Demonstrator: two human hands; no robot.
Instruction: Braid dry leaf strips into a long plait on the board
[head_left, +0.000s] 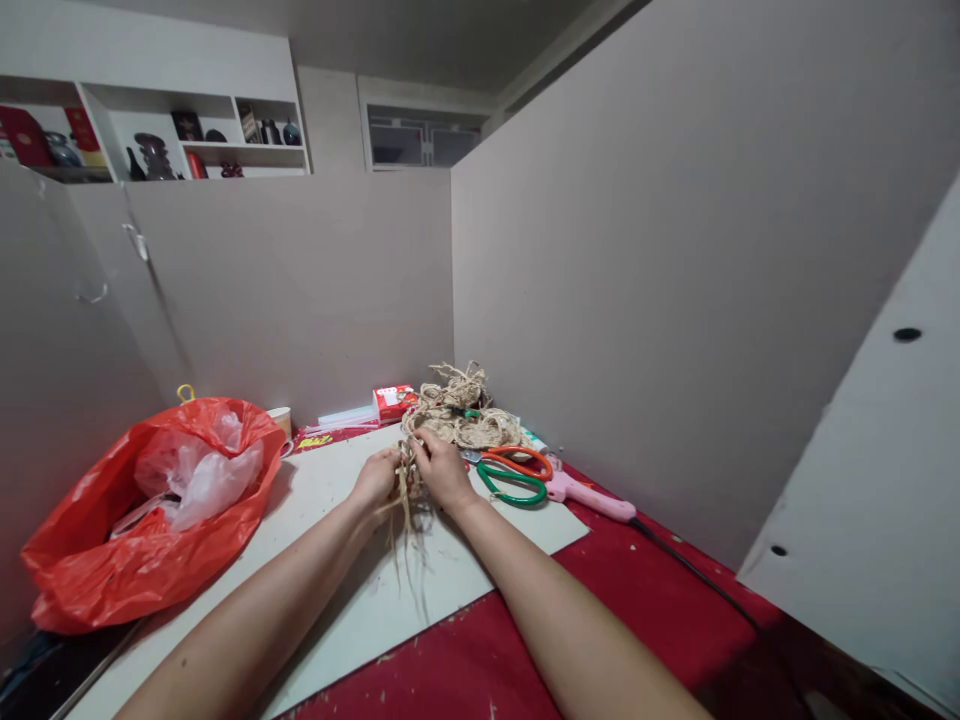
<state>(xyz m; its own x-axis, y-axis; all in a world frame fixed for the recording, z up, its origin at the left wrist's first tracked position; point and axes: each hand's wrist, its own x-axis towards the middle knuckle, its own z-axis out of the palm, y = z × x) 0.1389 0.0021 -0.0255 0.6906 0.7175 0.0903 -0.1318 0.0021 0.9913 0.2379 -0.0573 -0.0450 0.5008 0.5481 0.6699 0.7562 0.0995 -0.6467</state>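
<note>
Both my hands meet over the white board [337, 600], with tan twine strands [406, 495] between them. My left hand [379, 478] is closed on the twine, fingertips pinched near the top of the bunch. From the right, my right hand [441, 472] also pinches the strands; its fingertips almost touch those of the left. Loose ends hang down below the hands toward the board. Just behind lies a heap of coiled twine [491, 428]. Scissors with one orange and one green handle [517, 475] rest to the right of my right hand.
A pink-handled tool [592, 497] with a black cord [697, 565] lies at right on the red cloth [450, 665]. A red plastic bag [97, 570] holding clear plastic stands at left. A red-and-white box [393, 402] sits behind. Grey partitions [315, 280] enclose the table.
</note>
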